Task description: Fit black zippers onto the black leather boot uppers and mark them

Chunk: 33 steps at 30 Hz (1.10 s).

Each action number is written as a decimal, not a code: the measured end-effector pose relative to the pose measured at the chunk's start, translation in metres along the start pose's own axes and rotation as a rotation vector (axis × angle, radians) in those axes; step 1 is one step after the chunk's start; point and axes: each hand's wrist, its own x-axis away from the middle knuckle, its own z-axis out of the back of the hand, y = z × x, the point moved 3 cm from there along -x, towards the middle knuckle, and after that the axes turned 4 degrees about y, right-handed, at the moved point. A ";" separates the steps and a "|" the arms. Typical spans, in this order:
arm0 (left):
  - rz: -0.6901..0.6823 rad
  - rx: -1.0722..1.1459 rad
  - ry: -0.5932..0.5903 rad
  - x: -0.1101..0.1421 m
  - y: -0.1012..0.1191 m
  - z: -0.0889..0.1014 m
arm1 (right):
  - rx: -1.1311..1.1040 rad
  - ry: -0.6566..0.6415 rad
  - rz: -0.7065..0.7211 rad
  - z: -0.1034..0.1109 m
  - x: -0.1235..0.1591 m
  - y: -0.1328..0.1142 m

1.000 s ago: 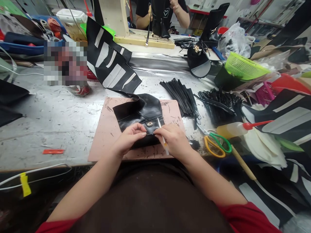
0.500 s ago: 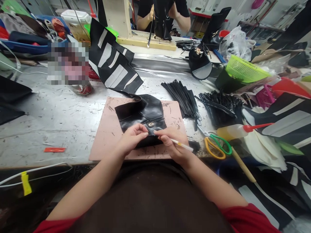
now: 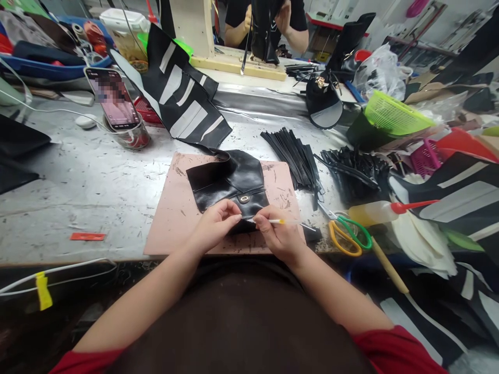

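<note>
A black leather piece (image 3: 245, 169) with a small gold oval fitting (image 3: 244, 198) lies folded on a pinkish board (image 3: 163, 223). My left hand (image 3: 218, 221) is closed in a pinch at the leather's near edge, thumb against fingertips. In my right hand (image 3: 283, 236) is a slim white pen-like stick (image 3: 275, 221) with a yellow band, gripped between thumb and fingers. Its tip points left, close to the leather's near edge and my left fingertips. Whether the tip touches the leather I cannot tell.
To the right are black strips (image 3: 290, 158), scissors (image 3: 349, 234) with green and orange handles, and a bottle (image 3: 370, 213) with a red nozzle. A phone (image 3: 113, 98) leans at the left behind a red strip (image 3: 88, 236). Across the bench a person handles a black boot (image 3: 265, 31).
The stick in my right hand has swung from a downward slant to nearly level. My right hand has turned slightly, while my left keeps its pinch at the leather's edge.
</note>
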 end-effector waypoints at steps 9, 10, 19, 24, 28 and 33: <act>0.005 0.001 0.007 0.001 0.001 0.000 | 0.027 0.009 0.026 -0.001 0.000 -0.001; 0.005 -0.001 0.007 0.002 0.001 0.000 | 0.020 0.014 0.022 -0.001 0.000 0.000; -0.019 -0.015 -0.012 0.001 -0.003 0.000 | 0.007 0.032 0.016 0.000 0.001 0.000; -0.118 -0.109 -0.022 0.006 -0.004 0.002 | -0.078 0.030 -0.123 0.000 0.003 0.005; -0.196 -0.262 -0.071 0.018 -0.010 0.003 | -0.234 0.017 -0.295 0.003 0.011 0.009; -0.433 -0.405 -0.122 0.034 -0.023 -0.003 | -0.321 -0.002 -0.362 0.008 0.034 0.009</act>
